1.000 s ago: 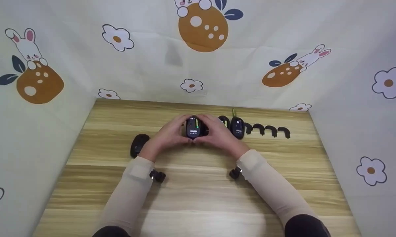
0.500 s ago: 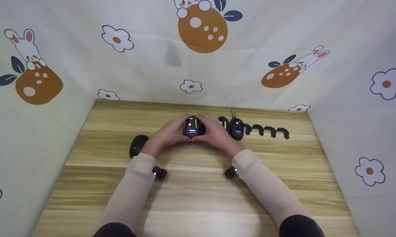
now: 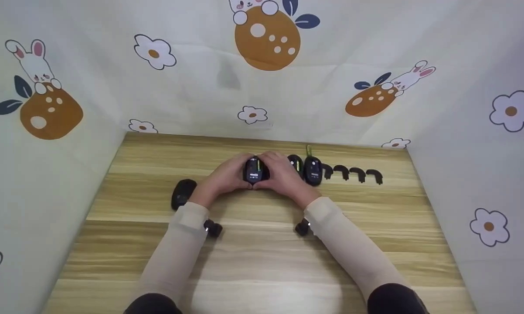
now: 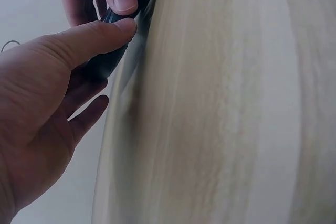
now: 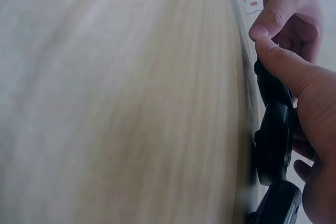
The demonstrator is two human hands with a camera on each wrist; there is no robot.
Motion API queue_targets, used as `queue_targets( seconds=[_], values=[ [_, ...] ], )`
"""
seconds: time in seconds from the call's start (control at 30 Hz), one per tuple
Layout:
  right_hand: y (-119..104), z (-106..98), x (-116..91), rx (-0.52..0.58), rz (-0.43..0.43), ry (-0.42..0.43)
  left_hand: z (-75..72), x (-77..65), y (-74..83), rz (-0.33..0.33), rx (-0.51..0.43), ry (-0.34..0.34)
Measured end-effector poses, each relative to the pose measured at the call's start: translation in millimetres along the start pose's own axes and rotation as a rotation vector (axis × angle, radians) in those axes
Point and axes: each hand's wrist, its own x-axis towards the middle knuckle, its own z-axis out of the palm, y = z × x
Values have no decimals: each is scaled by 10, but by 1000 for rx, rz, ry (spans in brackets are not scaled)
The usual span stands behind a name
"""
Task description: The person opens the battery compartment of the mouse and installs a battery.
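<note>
A black computer mouse [image 3: 253, 170] lies with its underside up between my two hands, showing a pale label and a green-yellow strip. My left hand [image 3: 229, 174] grips its left side, and my right hand [image 3: 284, 176] grips its right. Both thumbs meet at the near end of the mouse, as the left wrist view shows with the left thumb [image 4: 97, 40]. Most of the far fingers are hidden behind the mouse. Just right of my right hand stand two more upturned mice, one partly covered [image 3: 295, 165] and one fully visible mouse [image 3: 313, 171].
A black mouse [image 3: 183, 194] rests top up by my left wrist. Several curved black covers [image 3: 341, 171] form a row at the right. A green-yellow strip [image 3: 308, 150] sticks up behind the rightmost mouse. Patterned cloth [image 3: 253, 87] walls in the wooden table [image 3: 262, 261].
Both hands keep hold of the mouse, with the right forearm shifted slightly left. A red light showed on the mouse's underside half a second ago and is not visible now.
</note>
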Motion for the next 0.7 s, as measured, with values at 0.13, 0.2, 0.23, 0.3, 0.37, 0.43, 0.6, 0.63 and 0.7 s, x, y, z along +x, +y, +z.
queue_targets(
  seconds=[0.13,0.2,0.23,0.3,0.37,0.43,0.6,0.63,0.7],
  values=[
    [-1,21,11,-19,-1,-6,9,2,0,-8,8,-12],
    [-4,28,13,-25,3,-9,13,4,-4,-8,11,-21],
    [-10,27,14,-29,7,-12,14,3,-8,-10,13,-24],
    [-23,23,17,-41,19,-29,16,-2,-16,-7,14,-28],
    [-40,10,19,-53,33,-47,15,-8,-21,-7,8,-29],
    [-53,-2,23,-66,45,-66,15,-11,-21,-3,2,-31],
    [-58,-16,23,-74,63,-86,19,-19,-19,-9,-9,-43],
    [-56,-18,22,-72,61,-84,19,-23,-20,-16,-10,-43],
    [-47,-17,20,-74,47,-74,17,-35,-26,-35,-7,-43]
  ],
)
